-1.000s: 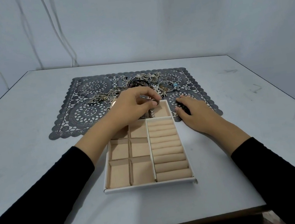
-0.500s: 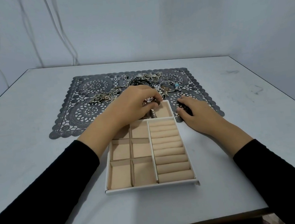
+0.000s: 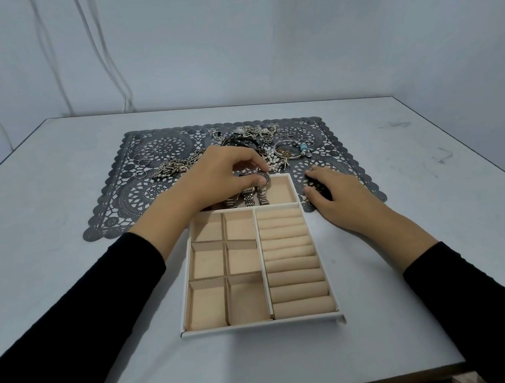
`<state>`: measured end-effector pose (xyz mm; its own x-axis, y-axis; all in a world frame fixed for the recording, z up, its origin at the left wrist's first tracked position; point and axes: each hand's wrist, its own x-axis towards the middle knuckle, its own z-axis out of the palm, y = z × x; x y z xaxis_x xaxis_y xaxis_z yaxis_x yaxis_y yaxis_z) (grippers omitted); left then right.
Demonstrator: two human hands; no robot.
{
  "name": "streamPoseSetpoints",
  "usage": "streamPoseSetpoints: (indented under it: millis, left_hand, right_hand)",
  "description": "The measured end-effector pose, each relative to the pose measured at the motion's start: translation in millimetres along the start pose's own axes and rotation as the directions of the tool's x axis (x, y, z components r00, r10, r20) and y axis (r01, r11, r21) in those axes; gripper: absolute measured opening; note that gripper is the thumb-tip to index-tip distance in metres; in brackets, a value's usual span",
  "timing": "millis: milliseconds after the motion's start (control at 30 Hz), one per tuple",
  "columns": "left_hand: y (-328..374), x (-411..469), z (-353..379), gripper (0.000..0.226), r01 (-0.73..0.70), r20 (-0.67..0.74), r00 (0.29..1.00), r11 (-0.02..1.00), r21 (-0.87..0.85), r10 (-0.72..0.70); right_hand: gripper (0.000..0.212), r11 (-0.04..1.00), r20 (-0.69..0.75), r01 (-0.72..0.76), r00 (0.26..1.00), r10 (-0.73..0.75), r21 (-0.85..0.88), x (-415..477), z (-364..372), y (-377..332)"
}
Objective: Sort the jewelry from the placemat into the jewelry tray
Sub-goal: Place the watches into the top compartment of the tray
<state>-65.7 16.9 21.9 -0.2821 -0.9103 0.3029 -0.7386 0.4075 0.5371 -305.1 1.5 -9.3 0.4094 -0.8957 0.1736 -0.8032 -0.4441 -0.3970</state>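
The left hand [image 3: 220, 176] pinches a watch [image 3: 263, 197] in the far compartment of the jewelry tray [image 3: 261, 325], strap lying near-to-far; the right hand [image 3: 341, 201] rests on the placemat [image 3: 119, 207], grip unclear.

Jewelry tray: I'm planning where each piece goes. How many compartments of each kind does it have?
Small square cells: 6
Long far compartment: 1
Ring-roll section: 1
Total: 8

Left hand [image 3: 221, 177] has lifted, baring more of the watch [image 3: 262, 190]
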Motion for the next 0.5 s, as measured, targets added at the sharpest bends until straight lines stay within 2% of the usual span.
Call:
streamPoseSetpoints:
  millis: [500]
  left_hand:
    - [-1.5,-8.1,1.8,0.027,-0.051,-0.023,0.998,0.991,0.126,0.054]
  right_hand:
    - [0.047,1.000,0.003,-0.016,1.000,0.016,0.015,1.1,1.2,2.0]
